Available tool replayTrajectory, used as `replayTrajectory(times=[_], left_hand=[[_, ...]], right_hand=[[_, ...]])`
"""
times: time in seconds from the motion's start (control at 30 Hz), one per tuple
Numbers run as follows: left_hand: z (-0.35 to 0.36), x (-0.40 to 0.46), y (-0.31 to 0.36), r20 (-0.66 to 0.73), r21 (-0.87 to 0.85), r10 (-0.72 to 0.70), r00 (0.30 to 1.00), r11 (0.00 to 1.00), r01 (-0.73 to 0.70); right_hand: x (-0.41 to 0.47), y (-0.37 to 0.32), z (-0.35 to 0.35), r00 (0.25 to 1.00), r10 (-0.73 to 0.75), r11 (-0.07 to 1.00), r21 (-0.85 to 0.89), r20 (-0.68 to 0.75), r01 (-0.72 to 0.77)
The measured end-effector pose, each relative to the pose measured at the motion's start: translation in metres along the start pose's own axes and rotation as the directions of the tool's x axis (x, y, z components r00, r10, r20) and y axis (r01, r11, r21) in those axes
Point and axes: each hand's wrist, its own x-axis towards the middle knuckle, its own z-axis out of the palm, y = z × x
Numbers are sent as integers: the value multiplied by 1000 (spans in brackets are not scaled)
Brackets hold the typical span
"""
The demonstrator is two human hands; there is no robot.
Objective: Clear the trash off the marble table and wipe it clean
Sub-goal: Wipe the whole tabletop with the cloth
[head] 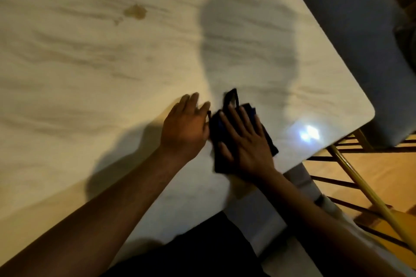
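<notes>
The marble table (94, 69) fills most of the view, pale with grey-brown veins. A dark blue cloth (216, 126) with a small loop lies on it near the front right corner. My right hand (245, 139) presses flat on the cloth, fingers spread. My left hand (186, 126) rests palm down on the marble just left of the cloth, fingertips at its edge. A brown stain (135, 11) sits further back on the table, with a smaller spot beside it.
A blue-grey upholstered chair (351, 36) stands along the table's right edge. A chair frame with gold legs (358, 177) stands on the wooden floor at the lower right. My dark clothing (198, 252) shows at the table's front edge.
</notes>
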Motion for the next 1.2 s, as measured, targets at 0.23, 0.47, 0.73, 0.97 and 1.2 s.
replayTrajectory(times=[0.23, 0.47, 0.73, 0.97, 1.2], left_hand=[[1, 17, 9, 54, 4, 5, 999, 1000, -5], [-5, 55, 28, 145, 10, 0, 989, 1000, -2], [-3, 87, 33, 212, 15, 26, 977, 999, -30], [4, 120, 42, 209, 7, 50, 977, 999, -53], [11, 133, 35, 172, -28, 86, 981, 996, -82]], right_hand=[[65, 124, -19, 960, 279, 959, -51, -25, -280], [53, 52, -6, 975, 218, 976, -14, -40, -218], [92, 183, -25, 924, 372, 924, -52, -92, -378], [78, 103, -14, 951, 288, 957, 15, -115, -289], [116, 165, -18, 975, 214, 974, -68, -64, -218]])
